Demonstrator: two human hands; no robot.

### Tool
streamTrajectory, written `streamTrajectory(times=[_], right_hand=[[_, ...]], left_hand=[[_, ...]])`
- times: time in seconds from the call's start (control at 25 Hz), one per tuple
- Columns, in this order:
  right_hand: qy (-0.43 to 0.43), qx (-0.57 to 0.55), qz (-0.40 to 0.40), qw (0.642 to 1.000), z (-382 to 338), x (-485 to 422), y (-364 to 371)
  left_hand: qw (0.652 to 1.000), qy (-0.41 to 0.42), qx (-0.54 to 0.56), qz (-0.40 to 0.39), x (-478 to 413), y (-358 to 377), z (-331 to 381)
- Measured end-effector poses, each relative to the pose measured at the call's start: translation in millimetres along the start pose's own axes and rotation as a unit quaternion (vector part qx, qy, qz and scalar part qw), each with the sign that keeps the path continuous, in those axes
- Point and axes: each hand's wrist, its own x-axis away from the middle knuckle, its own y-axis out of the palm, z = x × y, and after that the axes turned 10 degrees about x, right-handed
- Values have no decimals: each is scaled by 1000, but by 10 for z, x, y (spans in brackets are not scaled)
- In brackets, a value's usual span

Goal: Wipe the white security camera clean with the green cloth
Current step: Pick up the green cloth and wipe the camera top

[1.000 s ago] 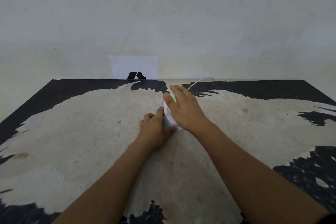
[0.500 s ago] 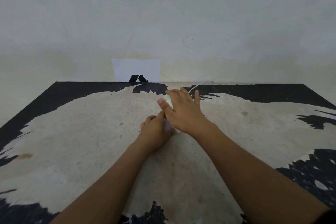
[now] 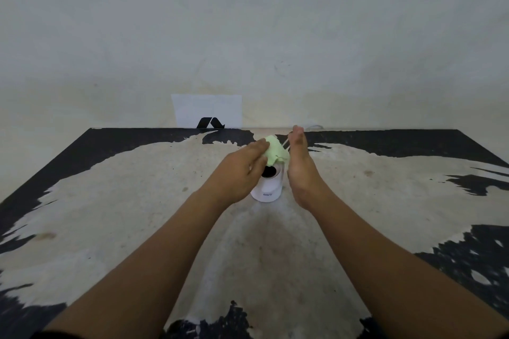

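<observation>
The white security camera [image 3: 267, 190] stands upright in the middle of the table, its black lens [image 3: 269, 172] facing me. The crumpled green cloth [image 3: 276, 152] lies over the camera's top. My left hand [image 3: 239, 173] is on the camera's left, fingers and thumb pinching the cloth's left edge. My right hand [image 3: 300, 166] is on the camera's right, held edge-on with straight fingers, its palm against the cloth's right side and gripping nothing. The back of the camera is hidden.
The table [image 3: 110, 215] has a worn beige top with black patches at its edges. A white cable [image 3: 314, 127] runs from behind the camera toward the wall. A white sheet with a black mark [image 3: 206, 111] leans against the wall at the table's far edge.
My right hand has come off the top of the camera and moved to its right side. My left hand rose from the base and took the cloth. The camera's front now shows.
</observation>
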Motion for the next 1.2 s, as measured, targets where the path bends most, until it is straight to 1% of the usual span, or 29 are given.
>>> streamTrajectory(times=[0.16, 0.2, 0.32, 0.4, 0.48, 0.56, 0.64, 0.76, 0.84, 0.96, 1.0, 1.08, 1.2], right_hand=[[0, 22, -36, 999, 299, 130, 34], [-3, 27, -43, 999, 329, 142, 48], [9, 26, -55, 998, 339, 138, 37], [23, 27, -70, 997, 316, 142, 1], [26, 26, -76, 996, 304, 131, -20], [22, 18, -78, 997, 289, 134, -26], [26, 8, -74, 997, 297, 129, -20], [26, 16, -72, 997, 321, 117, -10], [28, 28, -69, 997, 337, 106, 9], [21, 46, -59, 997, 337, 97, 18], [21, 51, -60, 997, 342, 95, 16], [22, 59, -64, 996, 350, 97, 10], [15, 58, -69, 996, 351, 110, -12]], left_hand=[[995, -84, 44, 19, 153, 81, -113], [995, -91, 46, 25, 197, 126, -147], [995, -86, 29, 44, 343, 259, -194], [994, -88, 41, 53, 429, 331, -167], [991, -80, 86, 66, 454, 325, -72], [984, -65, 139, 96, 355, 259, 21], [977, -81, 163, 112, 212, 163, 123], [970, -144, 179, 82, 98, 103, 149], [971, -163, 163, 61, 144, 156, 81], [971, -199, 121, 51, 289, 263, 33], [968, -211, 124, 51, 318, 292, 14], [954, -225, 184, 72, 353, 299, 24], [922, -222, 289, 133, 300, 247, 109]])
